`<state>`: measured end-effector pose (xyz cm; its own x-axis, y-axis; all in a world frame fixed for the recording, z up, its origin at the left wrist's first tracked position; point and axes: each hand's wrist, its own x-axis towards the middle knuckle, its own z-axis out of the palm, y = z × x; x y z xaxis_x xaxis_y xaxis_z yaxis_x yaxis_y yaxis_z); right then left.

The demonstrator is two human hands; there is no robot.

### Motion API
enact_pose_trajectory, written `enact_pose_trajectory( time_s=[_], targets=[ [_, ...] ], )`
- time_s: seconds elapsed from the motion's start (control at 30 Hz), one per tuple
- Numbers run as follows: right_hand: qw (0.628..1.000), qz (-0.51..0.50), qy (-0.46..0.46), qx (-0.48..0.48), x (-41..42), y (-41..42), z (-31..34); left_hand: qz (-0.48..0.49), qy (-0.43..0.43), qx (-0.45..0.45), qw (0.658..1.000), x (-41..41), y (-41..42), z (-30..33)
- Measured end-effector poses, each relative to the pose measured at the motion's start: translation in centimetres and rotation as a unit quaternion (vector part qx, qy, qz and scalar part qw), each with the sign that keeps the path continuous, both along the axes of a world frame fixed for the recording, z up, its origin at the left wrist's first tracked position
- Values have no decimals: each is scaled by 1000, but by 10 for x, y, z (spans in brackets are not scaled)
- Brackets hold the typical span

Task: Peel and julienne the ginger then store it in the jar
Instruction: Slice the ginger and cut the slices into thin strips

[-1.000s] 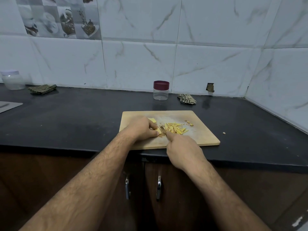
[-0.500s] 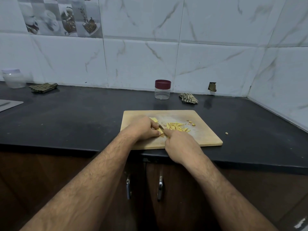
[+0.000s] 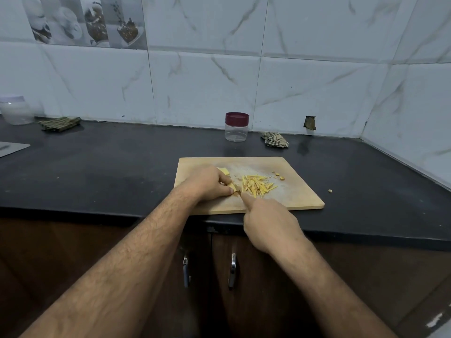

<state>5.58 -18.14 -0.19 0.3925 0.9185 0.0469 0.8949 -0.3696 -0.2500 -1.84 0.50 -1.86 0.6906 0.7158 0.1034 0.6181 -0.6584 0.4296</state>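
Hands: left [image 3: 210, 184] still pinches the ginger slab [image 3: 231, 186]; right [image 3: 268, 223], gripping the knife, has drawn back.

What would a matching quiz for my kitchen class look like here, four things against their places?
Things:
1. jar
2. ginger strips
3. checked cloth
4. ginger slices

Places:
A. under the left hand
B. right of the jar, by the wall
C. piled on the cutting board
D. behind the board, lid on

Pairs: 1-D, 2-C, 3-B, 4-A
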Motion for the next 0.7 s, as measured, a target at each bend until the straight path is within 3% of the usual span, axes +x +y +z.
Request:
enact_pose_trajectory(
  time_s=[0.27,0.7],
  targets=[
    [998,-37,40,32,3,-6,3,11,-22,3,1000,-2,-5,-1],
    [998,-5,52,28,3,22,9,8,-41,15,999,-5,-13,0]
  ],
)
